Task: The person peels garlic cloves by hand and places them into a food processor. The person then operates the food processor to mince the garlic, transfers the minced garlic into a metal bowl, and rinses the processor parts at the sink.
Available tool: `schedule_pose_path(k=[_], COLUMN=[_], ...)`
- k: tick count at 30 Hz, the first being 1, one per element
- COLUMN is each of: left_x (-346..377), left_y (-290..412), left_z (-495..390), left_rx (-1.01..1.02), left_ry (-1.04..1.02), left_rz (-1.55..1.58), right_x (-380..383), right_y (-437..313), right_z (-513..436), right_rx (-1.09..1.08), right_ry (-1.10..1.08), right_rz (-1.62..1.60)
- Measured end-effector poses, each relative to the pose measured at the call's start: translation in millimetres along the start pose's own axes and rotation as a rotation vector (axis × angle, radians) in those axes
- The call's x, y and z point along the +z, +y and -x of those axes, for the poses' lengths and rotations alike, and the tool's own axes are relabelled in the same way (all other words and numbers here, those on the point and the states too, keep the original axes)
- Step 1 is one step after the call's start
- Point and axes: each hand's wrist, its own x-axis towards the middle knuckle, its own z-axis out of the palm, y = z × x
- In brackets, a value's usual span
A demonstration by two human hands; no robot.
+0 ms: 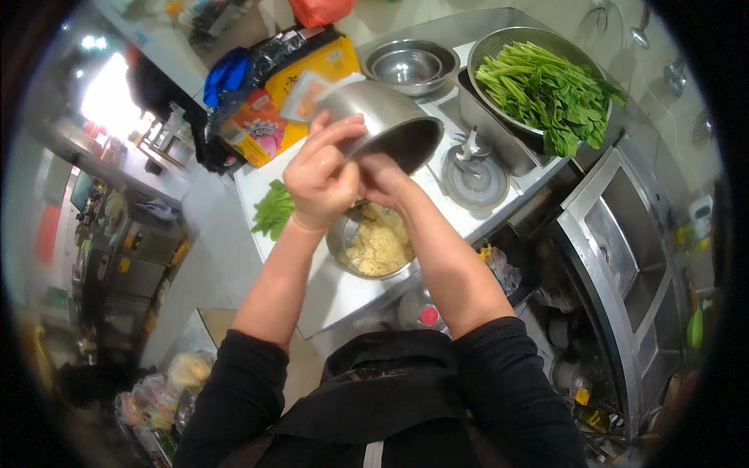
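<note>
My left hand grips a deep stainless steel pot, tipped on its side with its mouth turned down to the right. Just inside or under the pot's near rim is my right hand; its fingertips are hidden. Below both hands a round metal bowl rests on the white worktop. Pale yellow minced food, which looks like chopped garlic, lies in that bowl, partly covered by my right wrist. Left of the bowl are loose green leaves, close to my left wrist.
A perforated metal colander heaped with leafy green stems stands at the back right. Nested metal bowls, a yellow carton and a round translucent lid surround the pot. A steel sink is at right.
</note>
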Motion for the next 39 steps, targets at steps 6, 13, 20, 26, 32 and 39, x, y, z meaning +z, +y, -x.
schedule_pose_path(k=[6, 13, 20, 26, 32, 39], left_x=[-14, -28, -21, -6, 1, -46], left_y=[-35, -23, 9, 13, -5, -35], left_z=[11, 20, 14, 8, 9, 6], left_rx=[0.008, -0.105, -0.123, -0.044, 0.054, -0.028], left_ry=[0.049, 0.076, 0.159, 0.231, 0.222, 0.488], left_rz=[-0.154, -0.107, -0.129, -0.138, -0.137, -0.056], right_x=[-31, -38, 1, 32, 23, 21], right_y=[35, 16, 16, 46, 57, 59], right_z=[29, 34, 7, 9, 15, 48], right_rx=[0.155, 0.001, -0.191, -0.007, 0.205, -0.157], right_ry=[-0.111, 0.459, 0.304, 0.057, -0.287, 0.229], right_rz=[0.832, 0.273, -0.592, -0.767, -0.731, 0.665])
